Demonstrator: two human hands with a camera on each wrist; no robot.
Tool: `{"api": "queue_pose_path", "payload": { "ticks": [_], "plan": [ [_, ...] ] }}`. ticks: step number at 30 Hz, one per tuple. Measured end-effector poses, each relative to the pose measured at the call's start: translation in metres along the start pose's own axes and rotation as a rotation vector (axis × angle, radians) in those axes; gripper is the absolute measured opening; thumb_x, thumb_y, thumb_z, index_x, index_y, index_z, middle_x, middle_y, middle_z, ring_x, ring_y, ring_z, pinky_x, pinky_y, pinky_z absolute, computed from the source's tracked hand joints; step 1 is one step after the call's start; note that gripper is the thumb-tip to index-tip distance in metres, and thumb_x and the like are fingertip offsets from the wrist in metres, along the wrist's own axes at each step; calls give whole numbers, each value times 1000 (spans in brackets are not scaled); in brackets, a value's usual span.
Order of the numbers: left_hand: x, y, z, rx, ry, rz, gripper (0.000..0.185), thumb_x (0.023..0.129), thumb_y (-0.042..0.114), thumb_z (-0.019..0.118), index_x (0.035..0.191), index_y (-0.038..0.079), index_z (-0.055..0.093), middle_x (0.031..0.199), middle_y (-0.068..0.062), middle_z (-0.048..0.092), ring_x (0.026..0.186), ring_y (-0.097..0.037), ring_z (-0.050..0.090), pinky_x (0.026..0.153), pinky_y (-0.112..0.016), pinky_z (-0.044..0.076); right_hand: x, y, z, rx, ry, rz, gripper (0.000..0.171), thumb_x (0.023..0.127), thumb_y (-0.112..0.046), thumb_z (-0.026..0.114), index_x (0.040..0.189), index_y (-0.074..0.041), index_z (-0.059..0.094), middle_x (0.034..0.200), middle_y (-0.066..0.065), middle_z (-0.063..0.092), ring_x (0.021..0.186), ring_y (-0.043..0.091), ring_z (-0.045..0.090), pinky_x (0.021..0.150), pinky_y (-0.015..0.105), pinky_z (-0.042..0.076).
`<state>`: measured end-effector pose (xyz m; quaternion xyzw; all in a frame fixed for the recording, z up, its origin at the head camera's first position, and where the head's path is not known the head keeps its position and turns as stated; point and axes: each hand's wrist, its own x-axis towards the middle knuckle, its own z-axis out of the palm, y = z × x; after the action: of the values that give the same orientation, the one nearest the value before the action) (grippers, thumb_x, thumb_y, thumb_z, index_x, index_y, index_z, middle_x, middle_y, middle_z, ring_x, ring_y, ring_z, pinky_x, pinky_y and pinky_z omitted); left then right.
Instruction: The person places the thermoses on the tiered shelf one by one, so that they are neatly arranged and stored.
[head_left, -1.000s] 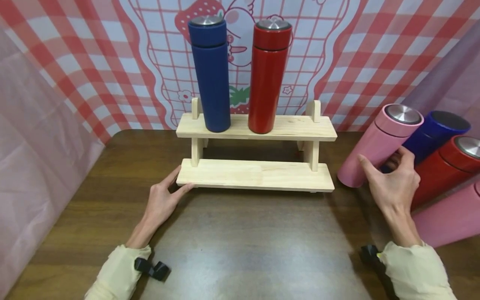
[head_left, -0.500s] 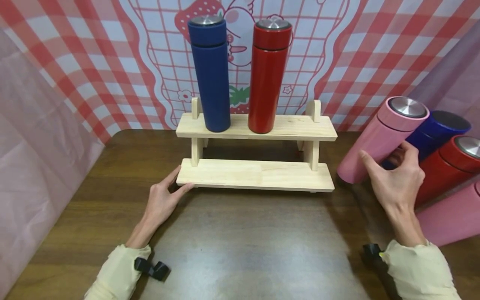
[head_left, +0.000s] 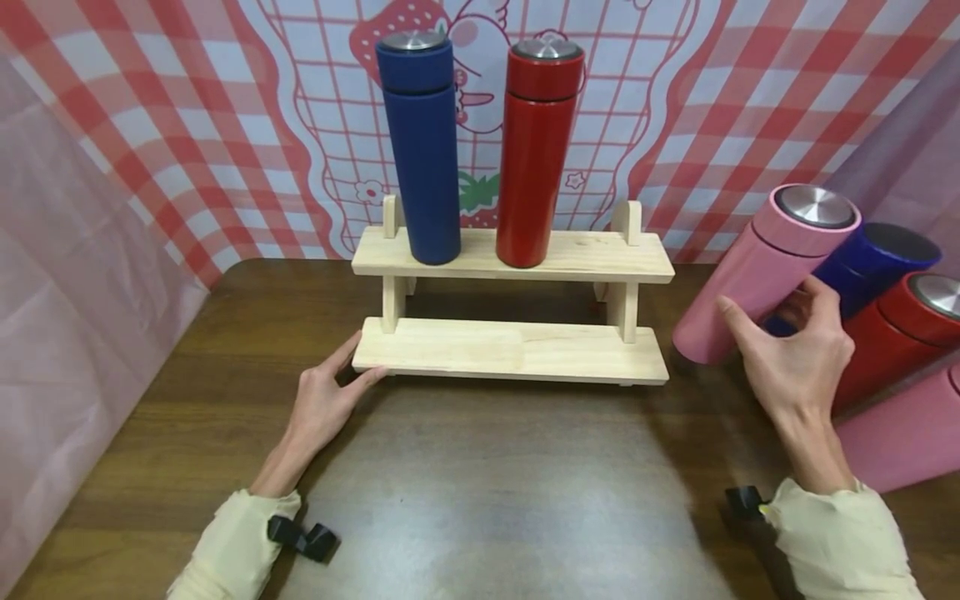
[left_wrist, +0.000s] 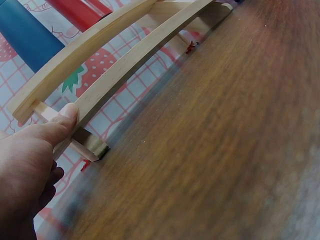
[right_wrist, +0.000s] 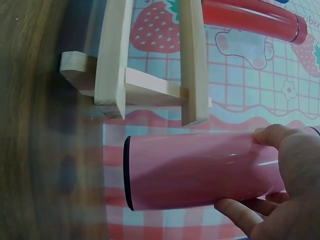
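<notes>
Near the left edge of the counter (head_left: 187,400), the left hand (head_left: 324,402) is laid flat, its fingers (head_left: 369,379) straight and slightly spread; the thumb is pressed against the left end of the lower board of a wooden rack (head_left: 517,348), as is seen in the left wrist view. The rack is set toward the counter's back edge, in the middle. On its upper board a blue flask (head_left: 422,150) and a red flask (head_left: 536,154) are stood upright, side by side and apart. To the right of the rack, a pink flask (head_left: 757,279) is held tilted by the right hand (head_left: 798,358), with its steel cap up and to the right and its base lifted just off the counter; the fingers are curled round its body, thumb on the near side. Behind that hand, by the counter's right edge, a second blue flask (head_left: 873,262), a second red flask (head_left: 892,333) and another pink flask (head_left: 903,437) are leaned together.
</notes>
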<state>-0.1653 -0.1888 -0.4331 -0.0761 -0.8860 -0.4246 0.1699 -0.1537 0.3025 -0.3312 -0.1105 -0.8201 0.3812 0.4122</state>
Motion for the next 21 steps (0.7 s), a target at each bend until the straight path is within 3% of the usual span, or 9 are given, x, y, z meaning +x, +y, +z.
{"api": "queue_pose_path", "payload": {
  "ticks": [21],
  "plan": [
    [-1,0,0,-7,0,4,70,90,22,84,148,-3,54,144,-22,55,131,-38,55,103,-58,47,4,-25,-5,105,-1,-113,58,79,-21,88,133,-16,66,108,-12,67,93,-1,62,82,13,46]
  ]
}}
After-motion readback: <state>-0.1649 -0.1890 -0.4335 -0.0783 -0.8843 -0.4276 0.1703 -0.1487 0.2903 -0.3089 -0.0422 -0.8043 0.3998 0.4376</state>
